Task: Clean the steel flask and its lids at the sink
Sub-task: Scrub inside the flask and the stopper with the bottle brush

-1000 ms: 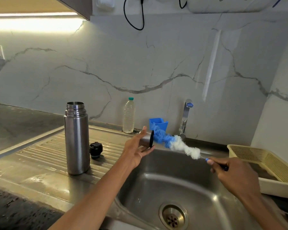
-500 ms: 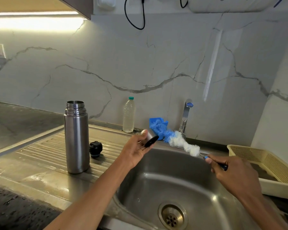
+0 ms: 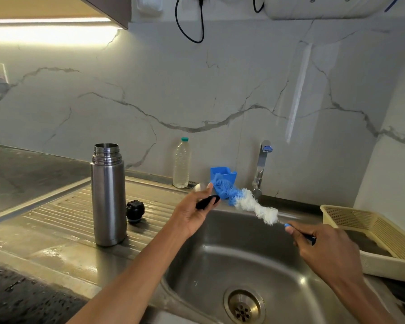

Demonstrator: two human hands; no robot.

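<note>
The sink lies under both my arms, its tabletop drainboard carrying the steel flask, upright and open, with the small black lid just beside it. A cream basket sits right; a plastic bottle stands by the wall. My left hand, palm up, has its grip around the flask's cap. My right hand grips the bottle brush, bristles pointing at the cap.

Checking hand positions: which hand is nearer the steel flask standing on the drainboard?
Left. The left hand is just right of the steel flask; the right hand is farther right, across the sink.
</note>
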